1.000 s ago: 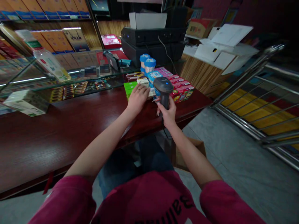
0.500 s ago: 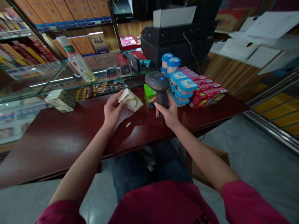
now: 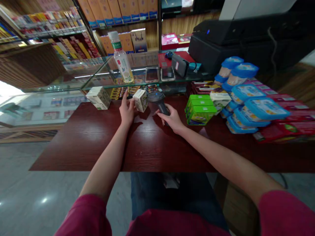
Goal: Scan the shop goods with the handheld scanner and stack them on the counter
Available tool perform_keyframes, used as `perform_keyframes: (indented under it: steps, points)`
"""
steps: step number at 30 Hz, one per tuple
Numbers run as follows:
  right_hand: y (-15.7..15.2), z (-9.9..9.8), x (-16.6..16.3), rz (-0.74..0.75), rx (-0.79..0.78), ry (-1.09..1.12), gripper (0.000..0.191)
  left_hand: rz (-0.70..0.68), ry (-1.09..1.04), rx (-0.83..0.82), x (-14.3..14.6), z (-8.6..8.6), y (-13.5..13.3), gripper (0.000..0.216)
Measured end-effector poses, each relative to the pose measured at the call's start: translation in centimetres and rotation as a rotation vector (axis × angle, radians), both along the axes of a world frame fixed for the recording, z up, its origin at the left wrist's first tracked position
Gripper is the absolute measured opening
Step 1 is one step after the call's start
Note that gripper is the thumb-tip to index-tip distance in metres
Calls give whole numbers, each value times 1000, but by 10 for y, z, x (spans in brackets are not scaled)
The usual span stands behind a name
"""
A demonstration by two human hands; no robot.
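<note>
Small white printed carton [image 3: 140, 100] has moved left across dark red wooden worktop [image 3: 81, 141] since half a second ago; left hand [image 3: 127, 111] grips it upright. Right hand [image 3: 170, 118] clasps black handheld scanner [image 3: 158, 100], now lowered, aimed at carton.

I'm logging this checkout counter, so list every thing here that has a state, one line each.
left hand: holding the small white carton, fingers on its side
small white carton: upright, base on the counter
right hand: closed around the scanner's handle
scanner: tilted, head towards the carton
second white carton: resting untouched on the counter
bottle: upright, capped, on the glass case
green boxes: stacked
blue-lidded tubs: stacked, lids on
</note>
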State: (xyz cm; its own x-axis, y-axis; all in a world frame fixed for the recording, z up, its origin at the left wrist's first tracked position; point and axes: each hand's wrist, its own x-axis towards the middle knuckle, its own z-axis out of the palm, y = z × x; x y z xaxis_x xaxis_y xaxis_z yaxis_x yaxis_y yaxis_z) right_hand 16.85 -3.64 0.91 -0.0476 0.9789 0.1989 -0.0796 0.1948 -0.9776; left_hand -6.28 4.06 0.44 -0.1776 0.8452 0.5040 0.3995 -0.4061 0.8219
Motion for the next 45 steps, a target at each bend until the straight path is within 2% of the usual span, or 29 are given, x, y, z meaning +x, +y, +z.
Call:
perform_keyframes:
  steps: [2, 5, 9, 12, 15, 18, 22, 27, 35, 39, 41, 45]
  points:
    - [0, -2, 2, 7, -16, -1, 44, -61, -35, -36, -7, -6, 8, 72]
    - [-1, -2, 5, 11, -43, 0, 38, -156, 47, -31, -15, -12, 21, 82]
    - [0, -1, 8, 31, -74, 40, 31, -315, 116, -96, -13, -15, 26, 76]
    - [-2, 1, 9, 60, -83, 59, 29, -345, 81, -179, -9, -13, 20, 77]
    - [-5, 5, 10, 78, -80, 66, 30, -308, -17, -196, -8, -10, 13, 77]
    - [-12, 10, 9, 129, -97, 127, 29, -209, -212, -203, -11, -9, 9, 61]
    - [-20, 14, 4, 261, -153, 155, 29, -57, -520, -297, -16, -6, 10, 45]
    - [-20, 11, 1, 318, -148, 88, 31, -27, -692, -313, -19, -3, 11, 38]
    - [-19, 10, 2, 341, -140, 57, 29, -59, -688, -278, -12, -1, 8, 29]
    - [-19, 8, 2, 316, -143, 62, 32, -50, -675, -266, -10, -1, 10, 32]
    - [-19, 7, 3, 302, -142, 76, 35, 29, -594, -228, -14, -3, 10, 36]
    - [-18, 7, 5, 274, -155, 107, 36, 299, -248, -90, -32, -8, 5, 54]
